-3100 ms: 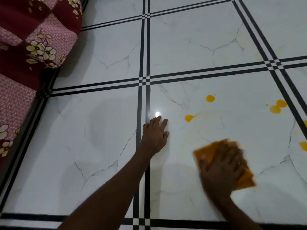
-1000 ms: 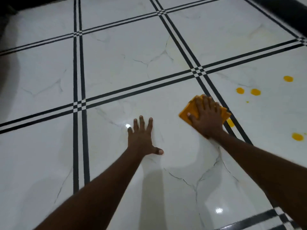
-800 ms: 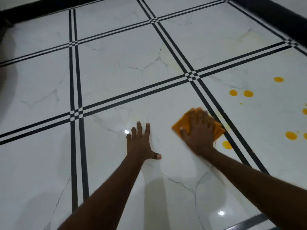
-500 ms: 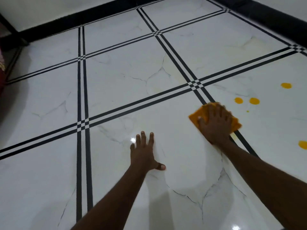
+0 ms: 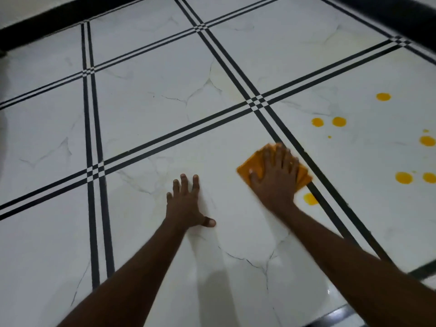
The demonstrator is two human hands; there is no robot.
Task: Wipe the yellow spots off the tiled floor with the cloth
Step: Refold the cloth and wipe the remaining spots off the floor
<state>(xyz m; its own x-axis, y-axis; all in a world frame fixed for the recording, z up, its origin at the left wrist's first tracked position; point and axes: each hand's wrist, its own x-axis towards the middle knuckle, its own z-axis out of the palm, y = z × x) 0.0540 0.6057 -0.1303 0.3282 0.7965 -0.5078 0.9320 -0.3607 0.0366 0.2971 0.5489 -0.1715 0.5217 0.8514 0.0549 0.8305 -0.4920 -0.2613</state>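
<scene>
While the left hand (image 5: 186,204) is being kept flat and open, the cloth (image 5: 253,165) is being pressed under the spread right hand (image 5: 274,179); a spot (image 5: 310,198) uncovered just beside it is still being left unwiped.

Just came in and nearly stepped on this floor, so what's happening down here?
A person is wiping yellow spots off the white tiled floor. The right hand presses an orange cloth flat on the tile beside the black double line, while the left hand is spread flat on the floor as a prop. One spot sits just right of the cloth, not yet wiped. Several more, such as a pair further out, remain on the tile to the right.
</scene>
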